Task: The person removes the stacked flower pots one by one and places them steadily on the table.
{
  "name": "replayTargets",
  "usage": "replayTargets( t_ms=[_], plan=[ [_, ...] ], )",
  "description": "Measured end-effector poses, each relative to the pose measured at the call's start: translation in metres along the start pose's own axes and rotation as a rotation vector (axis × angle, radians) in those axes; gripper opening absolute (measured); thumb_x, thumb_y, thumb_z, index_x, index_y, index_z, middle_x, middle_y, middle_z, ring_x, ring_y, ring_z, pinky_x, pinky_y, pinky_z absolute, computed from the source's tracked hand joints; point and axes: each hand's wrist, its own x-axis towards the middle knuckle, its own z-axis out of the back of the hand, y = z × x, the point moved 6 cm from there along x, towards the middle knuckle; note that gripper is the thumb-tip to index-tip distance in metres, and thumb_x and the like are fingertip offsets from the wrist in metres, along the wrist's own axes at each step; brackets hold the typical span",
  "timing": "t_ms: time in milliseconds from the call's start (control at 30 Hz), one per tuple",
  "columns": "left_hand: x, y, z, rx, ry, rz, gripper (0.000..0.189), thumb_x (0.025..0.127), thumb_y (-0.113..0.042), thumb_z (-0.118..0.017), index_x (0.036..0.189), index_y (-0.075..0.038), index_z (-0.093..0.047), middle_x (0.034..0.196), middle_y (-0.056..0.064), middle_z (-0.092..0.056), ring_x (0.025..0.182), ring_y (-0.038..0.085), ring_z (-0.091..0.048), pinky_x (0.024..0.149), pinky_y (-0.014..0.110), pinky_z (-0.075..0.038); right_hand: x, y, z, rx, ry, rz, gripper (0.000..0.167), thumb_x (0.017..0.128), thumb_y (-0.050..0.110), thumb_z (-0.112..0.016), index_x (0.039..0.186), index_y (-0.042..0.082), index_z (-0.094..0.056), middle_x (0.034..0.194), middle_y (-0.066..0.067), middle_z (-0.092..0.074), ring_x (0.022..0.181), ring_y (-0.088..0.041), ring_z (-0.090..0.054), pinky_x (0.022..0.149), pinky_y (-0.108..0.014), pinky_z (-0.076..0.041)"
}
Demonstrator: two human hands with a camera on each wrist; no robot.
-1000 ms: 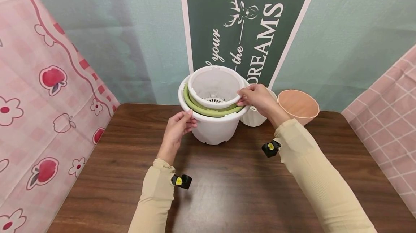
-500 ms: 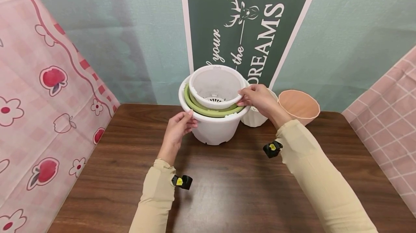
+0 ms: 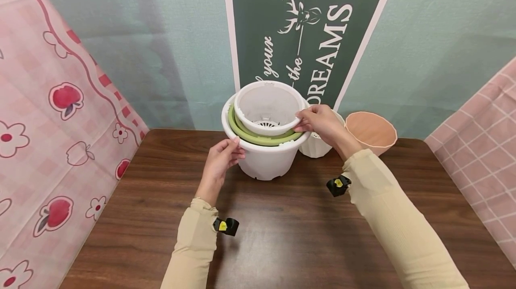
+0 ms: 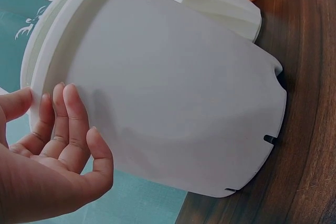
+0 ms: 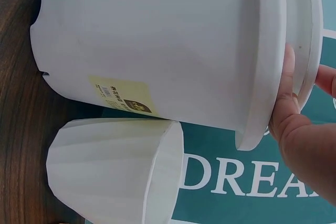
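Note:
A large white flowerpot (image 3: pixel 266 162) stands upright on the table, with a green pot (image 3: pixel 258 139) nested in it and a smaller white pot (image 3: pixel 262 98) inside the green one. My left hand (image 3: pixel 218 159) pinches the large pot's rim at its front left, thumb on top and fingers beneath, as the left wrist view confirms. On the other side my right hand (image 3: pixel 321 122) pinches the small white pot's rim between thumb and fingers. In the right wrist view a yellow label (image 5: pixel 126 95) shows on the large pot's side. Most of the green pot is hidden within the stack.
Close to the stack's right is a white faceted pot (image 3: pixel 316 146), partly behind my right hand. Farther right sits a peach-coloured pot (image 3: pixel 371 130). The brown wooden table (image 3: pixel 282 235) ends at a green printed cloth (image 3: pixel 181 56), with pink cloths on both sides.

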Motion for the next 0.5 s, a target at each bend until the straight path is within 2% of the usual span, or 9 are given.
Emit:
replayTargets(
  t_ms=[500],
  plan=[
    [0.0003, 0.0002, 0.0011, 0.001, -0.006, 0.002, 0.021, 0.092, -0.017, -0.056, 0.073, -0.009, -0.056, 0.067, 0.001, -0.062, 0.058, 0.010, -0.060, 0.059, 0.023, -0.046, -0.0016, 0.0028, -0.0013, 0.033, 0.014, 0.005, 0.030, 0.092, 0.003, -0.042, 0.111, -0.020, -0.042, 0.071, -0.006, -0.061, 0.060, -0.010, -0.064, 0.067, -0.023, -0.053]
  ],
)
